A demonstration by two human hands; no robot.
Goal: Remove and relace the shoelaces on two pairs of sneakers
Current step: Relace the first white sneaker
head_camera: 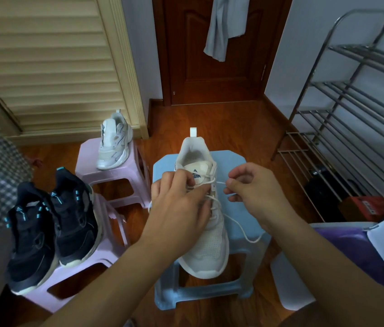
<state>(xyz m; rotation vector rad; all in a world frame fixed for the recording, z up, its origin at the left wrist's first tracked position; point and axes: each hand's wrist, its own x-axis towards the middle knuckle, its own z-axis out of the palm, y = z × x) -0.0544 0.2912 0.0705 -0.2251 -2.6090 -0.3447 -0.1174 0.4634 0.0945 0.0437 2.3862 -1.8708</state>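
A white sneaker [207,246] lies on a blue stool [238,161], toe towards me. My left hand [181,204] rests over its lacing, fingers closed on the laces near the tongue. My right hand [254,190] pinches the white shoelace [240,228] just right of the eyelets; a loose end trails over the stool. The second white sneaker [113,145] stands on a pink stool [87,171] at the back left. A pair of black sneakers [49,227] with teal accents sits on a nearer pink stool [106,253].
A metal shoe rack [351,123] stands at the right with a red box [367,206] beneath it. A brown door [209,74] with hanging cloth is ahead, louvred doors at left. A purple and white object [356,253] lies at lower right.
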